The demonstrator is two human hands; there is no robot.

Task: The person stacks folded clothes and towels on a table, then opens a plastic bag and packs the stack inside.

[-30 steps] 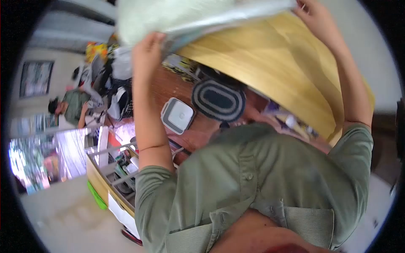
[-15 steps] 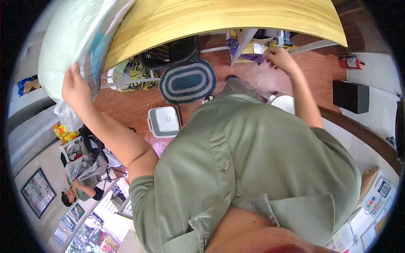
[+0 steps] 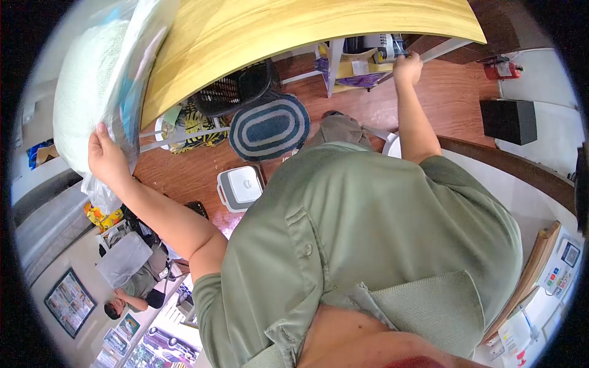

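Observation:
My left hand (image 3: pixel 110 158) pinches the side of a clear plastic bag (image 3: pixel 142 67) at the left end of the wooden table. Inside the bag is a bulky pale green-white bundle (image 3: pixel 89 86); its kind is unclear. Under the table's far side, my right hand (image 3: pixel 407 69) reaches to a shelf unit, its fingers curled next to a spiral-bound pad (image 3: pixel 383 44) and some dark blue items. What those fingers hold, if anything, is hidden.
The yellow wood-grain table (image 3: pixel 294 27) spans the top. Below it are a black basket (image 3: pixel 236 86), an oval striped rug (image 3: pixel 270 127) and a grey-white lidded box (image 3: pixel 241 187). A black box (image 3: pixel 508 121) and fire extinguisher (image 3: pixel 503 70) stand right. Another person (image 3: pixel 132 291) sits lower left.
My right hand has moved out toward the shelf and its fingers have curled in. My left hand keeps its grip on the bag. The other person has raised a pale sheet-like item.

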